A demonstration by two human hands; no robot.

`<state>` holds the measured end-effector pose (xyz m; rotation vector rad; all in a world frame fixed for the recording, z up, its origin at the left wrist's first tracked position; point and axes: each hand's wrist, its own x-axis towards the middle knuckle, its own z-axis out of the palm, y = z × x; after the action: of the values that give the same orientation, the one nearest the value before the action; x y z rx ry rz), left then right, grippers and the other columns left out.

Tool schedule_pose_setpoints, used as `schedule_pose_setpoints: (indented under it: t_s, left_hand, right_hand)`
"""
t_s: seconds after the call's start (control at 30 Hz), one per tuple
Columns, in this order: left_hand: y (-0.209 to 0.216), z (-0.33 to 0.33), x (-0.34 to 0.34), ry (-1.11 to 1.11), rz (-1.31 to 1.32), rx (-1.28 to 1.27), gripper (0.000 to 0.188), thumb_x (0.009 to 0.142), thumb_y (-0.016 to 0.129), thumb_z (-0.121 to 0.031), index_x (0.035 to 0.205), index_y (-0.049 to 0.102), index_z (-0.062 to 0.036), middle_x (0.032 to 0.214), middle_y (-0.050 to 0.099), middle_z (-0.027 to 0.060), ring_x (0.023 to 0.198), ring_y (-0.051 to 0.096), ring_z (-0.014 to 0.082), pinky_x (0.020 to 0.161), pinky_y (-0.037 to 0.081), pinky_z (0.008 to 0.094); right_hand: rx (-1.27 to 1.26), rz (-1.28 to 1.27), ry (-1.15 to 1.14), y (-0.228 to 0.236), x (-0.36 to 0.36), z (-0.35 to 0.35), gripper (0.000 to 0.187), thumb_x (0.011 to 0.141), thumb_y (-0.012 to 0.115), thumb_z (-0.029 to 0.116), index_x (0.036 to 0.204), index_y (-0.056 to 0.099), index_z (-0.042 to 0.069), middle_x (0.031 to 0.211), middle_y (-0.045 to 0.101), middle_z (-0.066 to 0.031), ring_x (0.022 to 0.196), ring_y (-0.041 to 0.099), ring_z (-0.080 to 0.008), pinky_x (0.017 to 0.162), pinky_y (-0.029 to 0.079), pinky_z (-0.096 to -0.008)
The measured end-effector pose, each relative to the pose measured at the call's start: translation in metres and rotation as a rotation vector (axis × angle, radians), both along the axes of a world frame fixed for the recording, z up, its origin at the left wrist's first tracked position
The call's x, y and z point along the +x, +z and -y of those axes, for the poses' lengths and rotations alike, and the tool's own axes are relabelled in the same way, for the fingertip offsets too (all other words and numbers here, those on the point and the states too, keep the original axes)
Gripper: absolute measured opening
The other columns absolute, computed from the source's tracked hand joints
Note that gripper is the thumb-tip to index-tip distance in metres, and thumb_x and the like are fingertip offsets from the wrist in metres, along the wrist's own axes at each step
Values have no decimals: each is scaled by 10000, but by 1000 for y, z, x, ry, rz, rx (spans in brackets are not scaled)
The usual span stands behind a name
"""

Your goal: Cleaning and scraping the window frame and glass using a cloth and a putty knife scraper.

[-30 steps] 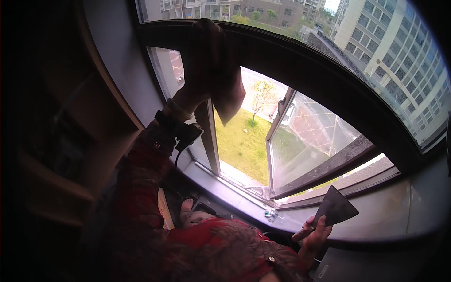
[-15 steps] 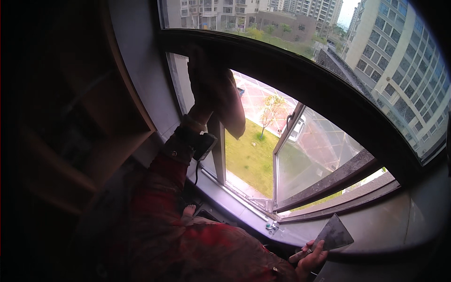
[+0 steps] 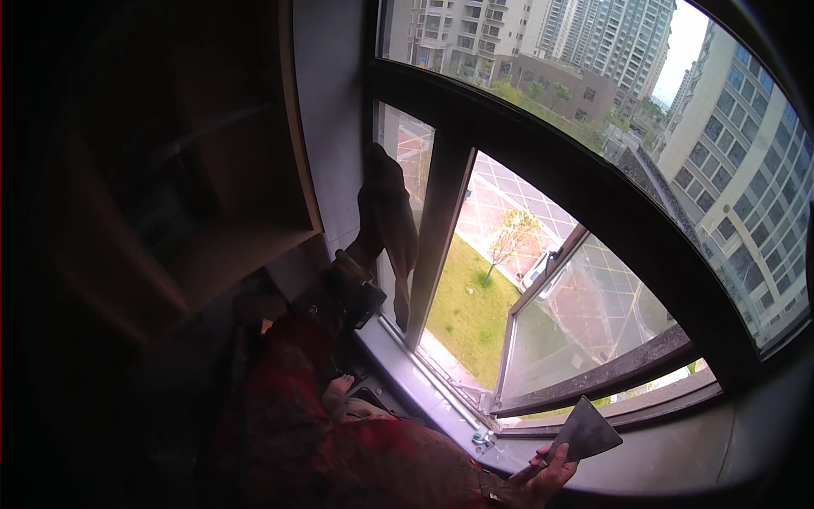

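Observation:
My left hand (image 3: 368, 222), dark in shadow, is closed on a dark cloth (image 3: 398, 225). The cloth hangs down in front of the narrow left window pane (image 3: 410, 144), beside the upright bar of the frame (image 3: 443, 229). Whether the cloth touches the glass I cannot tell. Low on the right, my right hand (image 3: 549, 475) grips a scraper (image 3: 583, 431) with a wide, flat, dark blade that points up. Its handle is mostly hidden by my fingers. The scraper is above the sill, just below the window's lower frame.
A hinged window sash (image 3: 585, 314) stands open outward, with lawn and paving far below. Small metal hardware (image 3: 482, 441) lies on the pale sill (image 3: 424, 386). A wooden shelf unit (image 3: 246, 263) stands at the left. A dark frame beam (image 3: 585, 199) crosses above the opening.
My left hand and the cloth have come down from the upper frame beam and left across the upright bar to the narrow pane. My right hand still holds the scraper. The view has shifted.

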<state>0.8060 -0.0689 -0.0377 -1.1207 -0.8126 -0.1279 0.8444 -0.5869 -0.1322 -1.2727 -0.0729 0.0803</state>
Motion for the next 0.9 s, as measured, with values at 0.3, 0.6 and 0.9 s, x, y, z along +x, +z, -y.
schedule_pose_setpoints:
  t_s: [0.3,0.6,0.9]
  left_hand:
    - [163,-58,10,-1271,789,-336,162,881,463,-147,929,505,2,862,561,98,842,562,221,751,459,314]
    - [77,-84,3,-1226,743,-486,166,887,450,-141,953,507,0,874,553,103,847,554,222,758,453,313]
    - [148,-82,-29,-1219,787,-402,174,892,437,-135,978,508,-1,887,544,108,852,546,222,766,447,312]
  right_hand:
    - [-179,-125,39,19,4,-31,203,942,448,234,1032,495,58,673,523,-41,475,488,-115,358,392,-211]
    - [-140,-86,57,-1,12,-43,253,939,464,230,853,551,8,635,519,-51,471,486,-130,364,371,-243]
    - [-258,-78,12,29,14,-42,343,940,452,293,858,550,-25,550,483,-60,312,411,-144,248,308,-270]
